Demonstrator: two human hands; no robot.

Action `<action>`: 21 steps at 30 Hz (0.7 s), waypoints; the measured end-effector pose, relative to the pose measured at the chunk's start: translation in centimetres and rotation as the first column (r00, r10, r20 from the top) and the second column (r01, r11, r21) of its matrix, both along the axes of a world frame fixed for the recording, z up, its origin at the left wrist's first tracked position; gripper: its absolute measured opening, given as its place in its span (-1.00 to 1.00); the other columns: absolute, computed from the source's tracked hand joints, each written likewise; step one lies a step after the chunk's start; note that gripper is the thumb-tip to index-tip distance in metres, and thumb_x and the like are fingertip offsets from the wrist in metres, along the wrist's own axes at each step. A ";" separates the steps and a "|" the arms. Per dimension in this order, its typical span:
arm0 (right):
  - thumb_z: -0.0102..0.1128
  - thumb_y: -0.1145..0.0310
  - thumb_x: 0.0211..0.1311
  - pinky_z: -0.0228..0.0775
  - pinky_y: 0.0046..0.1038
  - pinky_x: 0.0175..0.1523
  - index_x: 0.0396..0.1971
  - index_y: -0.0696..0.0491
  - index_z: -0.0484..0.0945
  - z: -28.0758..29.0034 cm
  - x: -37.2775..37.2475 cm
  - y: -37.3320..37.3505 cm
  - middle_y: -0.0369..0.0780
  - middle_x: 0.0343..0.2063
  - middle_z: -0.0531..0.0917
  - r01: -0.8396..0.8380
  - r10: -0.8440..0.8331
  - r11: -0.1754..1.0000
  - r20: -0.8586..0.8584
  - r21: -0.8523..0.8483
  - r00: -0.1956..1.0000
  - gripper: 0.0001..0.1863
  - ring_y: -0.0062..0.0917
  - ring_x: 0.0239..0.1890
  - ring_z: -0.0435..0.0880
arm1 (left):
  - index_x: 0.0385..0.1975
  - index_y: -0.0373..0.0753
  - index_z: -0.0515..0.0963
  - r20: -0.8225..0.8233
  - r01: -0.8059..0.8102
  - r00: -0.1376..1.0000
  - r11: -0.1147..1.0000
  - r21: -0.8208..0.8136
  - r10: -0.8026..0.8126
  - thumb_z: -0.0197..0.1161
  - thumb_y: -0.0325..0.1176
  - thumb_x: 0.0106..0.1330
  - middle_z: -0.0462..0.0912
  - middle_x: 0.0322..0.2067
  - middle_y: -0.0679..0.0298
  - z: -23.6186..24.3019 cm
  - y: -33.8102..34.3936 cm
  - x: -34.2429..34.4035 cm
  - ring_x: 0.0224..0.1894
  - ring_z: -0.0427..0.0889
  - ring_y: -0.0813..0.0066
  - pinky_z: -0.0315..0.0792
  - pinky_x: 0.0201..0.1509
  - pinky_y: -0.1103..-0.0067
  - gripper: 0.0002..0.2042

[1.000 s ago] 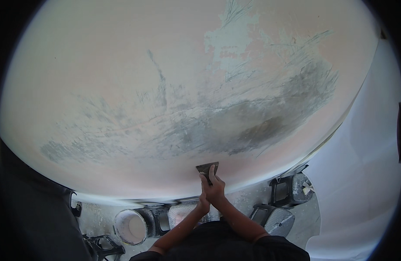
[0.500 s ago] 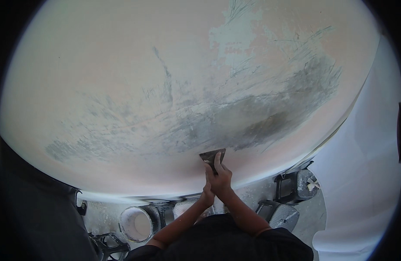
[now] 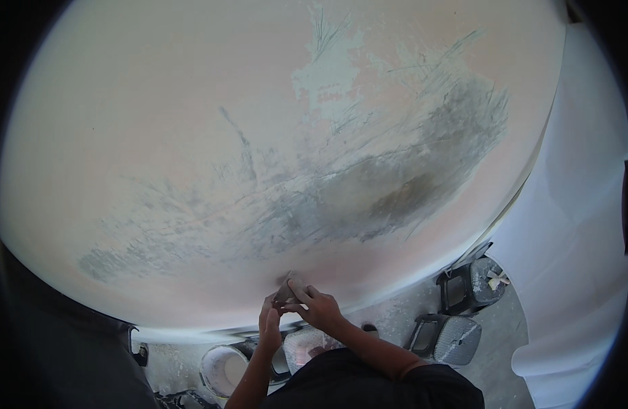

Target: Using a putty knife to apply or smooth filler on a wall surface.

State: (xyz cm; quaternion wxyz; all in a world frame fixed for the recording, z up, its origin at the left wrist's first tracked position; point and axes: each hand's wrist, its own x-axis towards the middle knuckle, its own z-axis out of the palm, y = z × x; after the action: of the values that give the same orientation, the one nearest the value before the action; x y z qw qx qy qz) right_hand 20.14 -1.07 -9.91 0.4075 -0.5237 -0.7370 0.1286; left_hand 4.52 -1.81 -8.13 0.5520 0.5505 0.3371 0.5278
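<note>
A big, curved, pale pinkish panel (image 3: 157,102) fills most of the view, with grey sanded patches and scratches across its lower middle. Just above its near edge, both my hands meet at a small, dark, flat putty spreader (image 3: 284,294). My right hand (image 3: 321,308) comes in from the right, closed on the spreader with its fingers along the blade. On the left, my left hand (image 3: 270,327) is upright with its fingers closed against the spreader's other side. The fingers cover part of the tool, and its outline is slightly blurred.
Below the panel's edge stand a white bucket (image 3: 224,368), a splattered stool (image 3: 457,339) and a black stool (image 3: 488,281) with scraps on top. White sheeting (image 3: 573,225) hangs at right; a dark cover (image 3: 62,334) lies at lower left.
Both hands have drawn the spreader down and left, nearer the panel's edge. My left hand has shifted from the right wrist to the spreader. The view has shifted slightly.
</note>
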 end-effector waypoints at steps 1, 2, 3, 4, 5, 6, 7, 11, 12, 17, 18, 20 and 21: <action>0.34 0.02 0.08 0.49 -0.36 -0.46 0.25 -0.15 0.40 0.1 0.1 0.0 -0.20 -0.43 0.56 0.008 -0.010 0.999 0.042 0.044 0.999 -0.31 -0.33 -0.52 0.62 | 0.10 -0.31 0.30 -0.008 -0.005 1.000 1.000 -0.003 0.005 -0.10 0.05 0.44 0.48 -0.04 0.15 0.7 0.1 0.1 -0.02 0.52 0.33 0.39 0.08 0.42 -0.48; 0.34 0.02 0.08 0.49 -0.36 -0.46 0.25 -0.15 0.40 -0.2 0.6 0.4 -0.20 -0.43 0.56 0.006 -0.007 0.999 0.037 0.043 0.999 -0.31 -0.33 -0.52 0.62 | 0.05 -0.37 0.36 -0.156 -0.033 0.987 0.996 0.077 0.045 -0.07 -0.06 0.44 0.51 -0.08 0.13 1.2 0.5 0.2 -0.05 0.53 0.37 0.39 0.04 0.47 -0.55; 0.30 -0.02 0.09 0.48 -0.37 -0.49 0.27 -0.22 0.38 -0.7 1.4 0.9 -0.22 -0.46 0.54 0.019 -0.025 0.995 0.063 0.096 0.998 -0.30 -0.35 -0.57 0.59 | -0.01 -0.42 0.41 -0.296 -0.048 0.951 0.986 0.160 0.094 -0.04 -0.18 0.45 0.54 -0.12 0.12 1.6 0.8 0.3 -0.08 0.53 0.41 0.38 0.01 0.53 -0.62; 0.26 -0.07 0.10 0.47 -0.38 -0.52 0.29 -0.29 0.35 -0.7 2.1 1.3 -0.24 -0.50 0.52 0.030 -0.044 0.988 0.090 0.151 0.995 -0.30 -0.37 -0.63 0.57 | -0.01 -0.42 0.41 -0.299 -0.050 0.949 0.986 0.160 0.097 -0.04 -0.18 0.45 0.54 -0.12 0.12 2.1 1.2 0.8 -0.08 0.53 0.41 0.38 0.01 0.53 -0.62; 0.28 -0.08 0.08 0.46 -0.40 -0.54 0.28 -0.29 0.37 -0.6 2.6 1.6 -0.27 -0.51 0.52 0.034 -0.052 0.983 0.095 0.182 0.994 -0.29 -0.39 -0.64 0.57 | -0.09 -0.43 0.46 -0.262 -0.086 0.957 0.985 0.150 0.123 0.04 -0.27 0.41 0.56 -0.20 0.14 2.5 1.4 1.4 -0.16 0.54 0.45 0.39 -0.06 0.58 -0.69; 0.28 -0.08 0.08 0.46 -0.40 -0.54 0.28 -0.29 0.37 -0.5 2.5 1.5 -0.27 -0.51 0.52 0.034 -0.051 0.982 0.093 0.183 0.994 -0.29 -0.39 -0.64 0.57 | -0.16 -0.44 0.50 -0.225 -0.121 0.963 0.983 0.137 0.150 0.11 -0.36 0.37 0.59 -0.28 0.16 2.8 1.6 1.7 -0.24 0.56 0.48 0.39 -0.13 0.62 -0.77; 0.29 -0.08 0.07 0.45 -0.41 -0.54 0.26 -0.28 0.39 0.5 2.5 1.0 -0.27 -0.52 0.52 0.076 -0.091 0.982 0.081 0.174 0.993 -0.30 -0.40 -0.64 0.57 | -0.16 -0.44 0.50 -0.224 -0.125 0.962 0.982 0.139 0.154 0.11 -0.36 0.37 0.59 -0.28 0.16 3.1 1.8 1.6 -0.24 0.56 0.48 0.39 -0.13 0.62 -0.77; 0.29 -0.10 0.07 0.44 -0.43 -0.55 0.21 -0.25 0.46 -0.8 1.3 1.1 -0.27 -0.56 0.51 0.109 -0.118 0.963 0.022 0.247 0.993 -0.34 -0.41 -0.64 0.58 | -0.27 -0.41 0.56 -0.444 -0.184 0.862 0.968 0.172 0.243 0.20 -0.47 0.30 0.61 -0.43 0.24 4.1 2.3 1.7 -0.39 0.55 0.59 0.42 -0.27 0.66 -0.87; 0.29 -0.10 0.07 0.44 -0.43 -0.55 0.21 -0.25 0.46 -0.6 1.2 1.0 -0.27 -0.56 0.51 0.105 -0.114 0.964 0.023 0.245 0.993 -0.34 -0.41 -0.64 0.58 | -0.34 -0.40 0.58 -0.466 -0.212 0.829 0.945 0.248 0.308 0.26 -0.46 0.25 0.63 -0.50 0.20 4.5 2.3 1.6 -0.49 0.58 0.53 0.45 -0.34 0.64 -0.88; 0.34 -0.03 0.07 0.45 -0.39 -0.53 0.19 -0.12 0.48 -0.9 2.2 1.0 -0.23 -0.58 0.54 0.186 -0.189 0.968 0.002 0.166 0.982 -0.34 -0.38 -0.62 0.60 | -0.35 -0.35 0.61 -0.422 -0.259 0.782 0.855 0.450 0.459 0.28 -0.49 0.18 0.67 -0.44 0.16 6.9 2.5 0.9 -0.42 0.66 0.44 0.49 -0.27 0.59 -0.91; 0.34 -0.03 0.07 0.45 -0.39 -0.53 0.19 -0.12 0.48 -1.1 1.8 1.2 -0.23 -0.58 0.54 0.187 -0.190 0.969 0.000 0.163 0.982 -0.34 -0.38 -0.62 0.60 | -0.36 -0.34 0.62 -0.391 -0.285 0.743 0.785 0.550 0.544 0.28 -0.51 0.16 0.68 -0.43 0.16 7.1 2.7 0.0 -0.40 0.67 0.41 0.50 -0.25 0.57 -0.92; 0.40 0.14 0.05 0.49 -0.38 -0.45 0.23 0.09 0.38 -0.9 0.7 1.1 -0.14 -0.49 0.60 0.203 -0.164 0.971 -0.263 0.129 0.951 -0.26 -0.31 -0.53 0.64 | -0.37 -0.32 0.62 -0.412 -0.302 0.696 0.761 0.574 0.588 0.27 -0.52 0.16 0.67 -0.46 0.17 6.7 3.1 -2.4 -0.43 0.67 0.43 0.50 -0.26 0.57 -0.93; 0.38 0.21 0.09 0.51 -0.34 -0.41 0.28 0.13 0.28 -0.4 0.6 0.8 -0.08 -0.45 0.62 0.113 -0.098 0.989 -0.154 0.096 0.983 -0.23 -0.22 -0.51 0.64 | -0.38 -0.34 0.61 -0.422 -0.312 0.714 0.793 0.523 0.559 0.25 -0.52 0.18 0.67 -0.49 0.18 6.1 3.5 -3.8 -0.46 0.65 0.46 0.50 -0.29 0.59 -0.94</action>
State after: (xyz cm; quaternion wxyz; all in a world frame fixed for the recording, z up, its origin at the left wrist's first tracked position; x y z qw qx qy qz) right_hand 20.76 -0.24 -10.36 0.4943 -0.5290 -0.6815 0.1070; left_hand 0.73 1.64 -2.04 0.1549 0.6855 0.4854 0.5200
